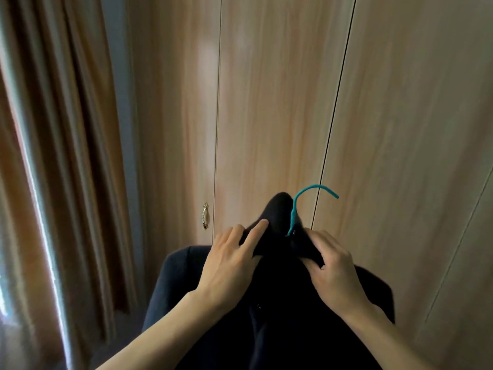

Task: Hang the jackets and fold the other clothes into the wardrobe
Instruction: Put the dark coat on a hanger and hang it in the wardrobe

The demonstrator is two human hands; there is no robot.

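Gripping dark jacket [280, 295] on teal hanger [316, 186].

Only the hook of the hanger [293, 210] shows above the jacket [280, 289], whose lower part the bottom edge cuts off

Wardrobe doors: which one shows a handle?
The leftmost door, next to the curtain: a small metal handle sits by its right edge. The middle door and right door show none.
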